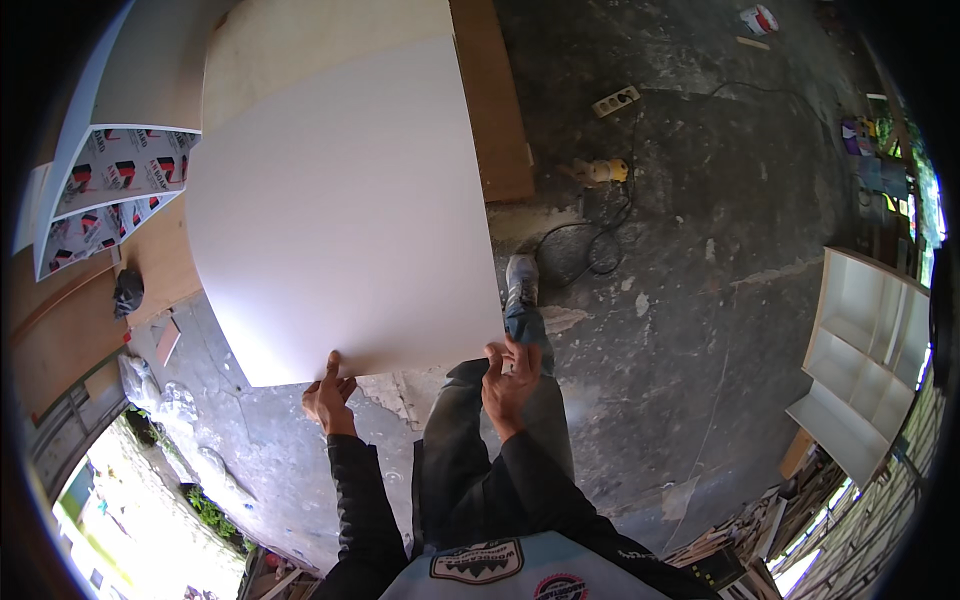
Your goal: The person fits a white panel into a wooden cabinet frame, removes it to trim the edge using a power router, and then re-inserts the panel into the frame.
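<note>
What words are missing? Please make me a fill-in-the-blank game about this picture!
The big board by the left hand and right hand is coloured ____.
Between the yellow tool and the power strip, the one nearer the shoe is the ____.
The pale shelf is on the person's ____ side.
Missing words: white; yellow tool; right.

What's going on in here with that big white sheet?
A person has both bare hands at the near edge of a large white sheet. The left hand has its thumb at that edge, and the right hand is at the near right corner; whether either grips firmly can't be told. Pale wood shows beyond the sheet's far end. On the floor to the right are a yellow tool and a power strip.
</note>
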{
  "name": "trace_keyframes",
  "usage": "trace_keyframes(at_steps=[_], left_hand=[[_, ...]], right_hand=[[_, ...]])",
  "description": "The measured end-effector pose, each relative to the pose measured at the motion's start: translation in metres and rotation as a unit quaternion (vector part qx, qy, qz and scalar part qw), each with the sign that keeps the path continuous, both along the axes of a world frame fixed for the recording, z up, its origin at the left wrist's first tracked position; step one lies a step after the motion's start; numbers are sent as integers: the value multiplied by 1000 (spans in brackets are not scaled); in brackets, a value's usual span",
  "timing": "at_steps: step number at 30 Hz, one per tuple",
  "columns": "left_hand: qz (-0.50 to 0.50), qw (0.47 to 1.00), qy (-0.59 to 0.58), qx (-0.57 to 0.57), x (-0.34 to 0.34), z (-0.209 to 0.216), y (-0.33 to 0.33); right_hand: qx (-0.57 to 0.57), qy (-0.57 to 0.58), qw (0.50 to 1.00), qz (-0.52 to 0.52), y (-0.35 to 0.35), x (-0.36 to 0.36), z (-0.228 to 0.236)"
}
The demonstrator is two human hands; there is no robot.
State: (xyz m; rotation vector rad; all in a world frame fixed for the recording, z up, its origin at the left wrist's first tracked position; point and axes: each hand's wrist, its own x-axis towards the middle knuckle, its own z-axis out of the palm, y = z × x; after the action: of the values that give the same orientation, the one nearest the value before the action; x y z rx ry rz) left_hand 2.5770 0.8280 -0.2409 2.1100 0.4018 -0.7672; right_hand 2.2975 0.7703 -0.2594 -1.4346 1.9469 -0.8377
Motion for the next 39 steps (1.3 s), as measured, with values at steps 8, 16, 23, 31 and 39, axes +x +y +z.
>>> trace_keyframes(at_steps=[8, 16, 23, 31, 39], left_hand=[[-71, 983, -135, 100, 89, 8, 13], [-197, 976, -73, 59, 162, 11, 43], [-151, 986, -65, 35, 162, 4, 46], [-122, 989, -50, 62, 165, -7, 46], [-29, 992, -96, 75, 169, -25, 54]], right_hand=[[24, -3, 1000, -17, -4, -2, 8], [63, -60, 996, -34, -10, 7, 25], [27, -90, 995, -27, -8, 2, 18], [64, -28, 998, -2, -6, -9, 17], [59, -54, 997, -17, -12, 0, 23]])
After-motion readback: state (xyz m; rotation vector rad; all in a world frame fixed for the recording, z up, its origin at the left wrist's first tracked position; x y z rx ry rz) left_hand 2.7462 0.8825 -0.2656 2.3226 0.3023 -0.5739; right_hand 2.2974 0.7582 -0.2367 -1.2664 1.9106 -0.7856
